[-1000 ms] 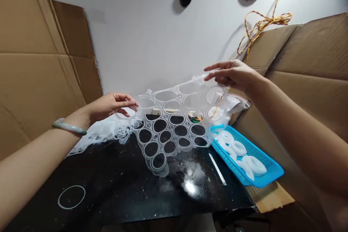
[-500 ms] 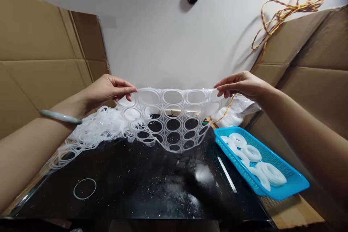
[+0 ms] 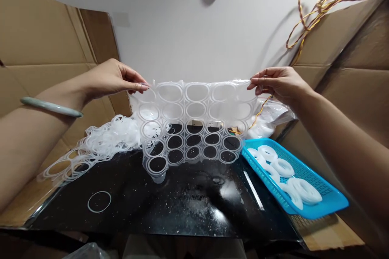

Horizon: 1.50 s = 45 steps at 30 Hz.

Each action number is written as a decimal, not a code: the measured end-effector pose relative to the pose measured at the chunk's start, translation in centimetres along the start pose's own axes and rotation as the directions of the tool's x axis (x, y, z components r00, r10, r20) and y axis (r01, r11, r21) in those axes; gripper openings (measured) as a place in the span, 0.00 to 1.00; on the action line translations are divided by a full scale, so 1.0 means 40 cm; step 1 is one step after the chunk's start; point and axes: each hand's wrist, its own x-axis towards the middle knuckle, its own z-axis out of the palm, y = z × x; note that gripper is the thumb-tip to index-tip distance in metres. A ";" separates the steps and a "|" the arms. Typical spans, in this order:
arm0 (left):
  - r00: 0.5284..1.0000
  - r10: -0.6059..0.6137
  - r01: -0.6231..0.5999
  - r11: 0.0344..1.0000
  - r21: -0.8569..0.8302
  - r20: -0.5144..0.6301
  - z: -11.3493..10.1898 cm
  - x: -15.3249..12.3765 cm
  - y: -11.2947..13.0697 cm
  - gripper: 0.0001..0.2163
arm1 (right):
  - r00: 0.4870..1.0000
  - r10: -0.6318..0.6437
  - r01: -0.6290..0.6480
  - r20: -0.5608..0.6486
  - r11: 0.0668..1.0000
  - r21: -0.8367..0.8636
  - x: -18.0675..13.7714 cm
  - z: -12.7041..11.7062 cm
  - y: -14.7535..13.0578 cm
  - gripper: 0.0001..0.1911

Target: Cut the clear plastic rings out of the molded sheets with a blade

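Observation:
A translucent white sheet of joined rings (image 3: 184, 107) hangs upright above the black tabletop (image 3: 194, 210), stretched between my two hands. My left hand (image 3: 126, 79) pinches its upper left corner between thumb and fingers. At the upper right corner, my right hand (image 3: 275, 83) pinches the sheet in the same way. The lower left corner droops furthest, close to the tabletop. Behind the sheet's left side lies a tangled heap of white ring scraps (image 3: 112, 137), partly covered by it.
At right stands a blue basket (image 3: 331, 202) holding several white ring bundles (image 3: 304, 190). A thin white strip (image 3: 253, 190) lies beside it. One loose ring (image 3: 99, 202) is at the front left. Behind the basket is a clear plastic bag (image 3: 269, 115). Cardboard walls (image 3: 45, 32) flank the table.
Both hands have risen and moved slightly apart, lifting the sheet. Its curled lower edge has unfolded and now hangs flatter, with the lower left corner dropped down.

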 end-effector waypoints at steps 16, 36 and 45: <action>0.995 -0.001 -0.002 1.000 -0.031 -0.099 0.016 -0.013 0.004 0.12 | 1.000 0.019 -0.018 0.005 0.997 -0.073 -0.012 -0.006 -0.011 0.15; 0.964 0.255 -0.267 0.922 -0.281 -0.079 0.181 -0.001 0.180 0.10 | 0.868 -0.142 0.057 0.476 0.980 0.188 -0.010 0.419 -0.148 0.16; 0.912 0.198 0.076 0.779 -0.622 0.359 0.413 -0.144 -0.079 0.17 | 0.936 -0.088 0.016 0.341 0.978 0.210 0.010 0.393 -0.186 0.13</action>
